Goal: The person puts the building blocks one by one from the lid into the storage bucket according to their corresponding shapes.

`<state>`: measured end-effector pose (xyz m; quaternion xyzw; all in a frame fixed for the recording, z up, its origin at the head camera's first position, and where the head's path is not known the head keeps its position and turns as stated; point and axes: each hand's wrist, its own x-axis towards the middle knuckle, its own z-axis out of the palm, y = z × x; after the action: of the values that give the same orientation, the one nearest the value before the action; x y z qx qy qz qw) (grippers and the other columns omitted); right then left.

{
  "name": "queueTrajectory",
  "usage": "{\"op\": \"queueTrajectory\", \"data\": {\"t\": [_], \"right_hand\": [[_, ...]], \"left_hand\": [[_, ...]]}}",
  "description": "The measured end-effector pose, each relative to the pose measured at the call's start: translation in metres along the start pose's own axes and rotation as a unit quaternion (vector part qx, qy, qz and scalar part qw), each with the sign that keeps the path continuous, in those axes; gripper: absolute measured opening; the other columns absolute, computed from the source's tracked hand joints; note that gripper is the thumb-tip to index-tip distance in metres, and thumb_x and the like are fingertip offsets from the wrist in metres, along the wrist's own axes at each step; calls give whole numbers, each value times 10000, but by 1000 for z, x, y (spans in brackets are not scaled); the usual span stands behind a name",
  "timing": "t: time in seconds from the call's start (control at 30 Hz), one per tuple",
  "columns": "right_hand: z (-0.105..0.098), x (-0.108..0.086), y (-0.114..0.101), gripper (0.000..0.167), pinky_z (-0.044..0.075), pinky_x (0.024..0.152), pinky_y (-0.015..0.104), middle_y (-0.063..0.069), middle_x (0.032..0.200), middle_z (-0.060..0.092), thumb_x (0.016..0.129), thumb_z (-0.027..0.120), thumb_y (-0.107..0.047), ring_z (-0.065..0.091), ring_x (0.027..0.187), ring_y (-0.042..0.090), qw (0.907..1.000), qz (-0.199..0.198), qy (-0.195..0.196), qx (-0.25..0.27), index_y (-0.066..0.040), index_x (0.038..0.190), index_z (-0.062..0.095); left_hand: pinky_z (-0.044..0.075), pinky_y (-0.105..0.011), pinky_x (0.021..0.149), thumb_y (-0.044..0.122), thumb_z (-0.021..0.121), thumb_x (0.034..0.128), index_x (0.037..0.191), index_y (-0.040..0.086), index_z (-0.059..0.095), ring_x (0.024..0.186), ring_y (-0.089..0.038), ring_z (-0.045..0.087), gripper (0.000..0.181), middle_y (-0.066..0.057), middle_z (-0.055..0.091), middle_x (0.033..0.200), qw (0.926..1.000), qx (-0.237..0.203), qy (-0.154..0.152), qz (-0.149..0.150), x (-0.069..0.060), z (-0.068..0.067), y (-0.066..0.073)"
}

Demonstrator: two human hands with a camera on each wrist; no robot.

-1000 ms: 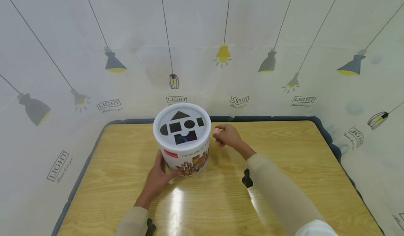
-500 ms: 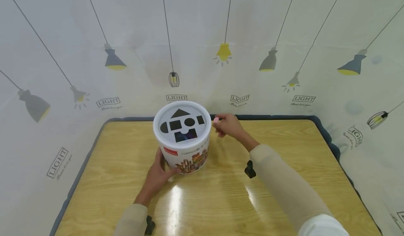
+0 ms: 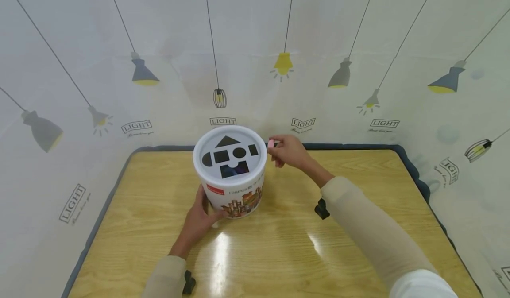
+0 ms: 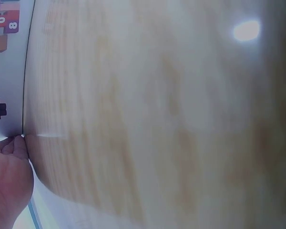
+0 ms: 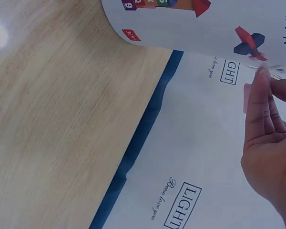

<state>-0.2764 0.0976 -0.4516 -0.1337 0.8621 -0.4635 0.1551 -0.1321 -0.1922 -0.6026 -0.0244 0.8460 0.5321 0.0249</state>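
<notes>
A white toy-block bucket (image 3: 235, 196), printed with a colourful block picture, stands upright on the wooden table. Its white lid (image 3: 215, 175) has several dark cut-outs: triangle, rectangles, circle, half-round and arch. My left hand (image 3: 196, 222) holds the lower left of the bucket, thumb in front and fingers round the side. In the left wrist view only part of that hand (image 4: 9, 179) shows at the bucket's base. Beside the lid's right rim, my right hand (image 3: 291, 151) pinches a small pink block (image 3: 271, 144). The right wrist view shows the block (image 5: 246, 98) partly behind the fingers.
The wooden table (image 3: 358, 227) has a dark blue edging (image 3: 350, 147) along its back and sides. Behind and around it hangs a pale cloth (image 3: 255, 19) printed with lamps and the word LIGHT.
My right hand has risen along the bucket's right side with the pink block, up to the lid's rim. The left hand keeps its hold low on the bucket.
</notes>
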Motion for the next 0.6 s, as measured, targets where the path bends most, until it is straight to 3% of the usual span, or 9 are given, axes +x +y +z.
{"op": "queueTrajectory", "data": {"t": [0.23, 0.6], "right_hand": [[-6, -5, -6, 519, 614, 574, 370, 87, 722, 681, 952, 620, -199, 668, 600, 290, 9997, -229, -44, -108, -35, 1423, 476], [-13, -13, -22, 513, 584, 499, 341, 76, 690, 679, 950, 629, -221, 644, 534, 236, 9976, -667, -21, -204, -36, 1410, 497]], "left_hand": [[217, -423, 1210, 541, 828, 682, 1502, 509, -19, 1479, -211, 194, 1180, 39, 160, 1621, 10000, 51, -6, -73, -1, 0, -1], [219, -431, 1209, 525, 831, 691, 1511, 499, -2, 1476, -206, 203, 1170, 51, 178, 1614, 9999, -91, -17, 84, -1, 1, -3]]}}
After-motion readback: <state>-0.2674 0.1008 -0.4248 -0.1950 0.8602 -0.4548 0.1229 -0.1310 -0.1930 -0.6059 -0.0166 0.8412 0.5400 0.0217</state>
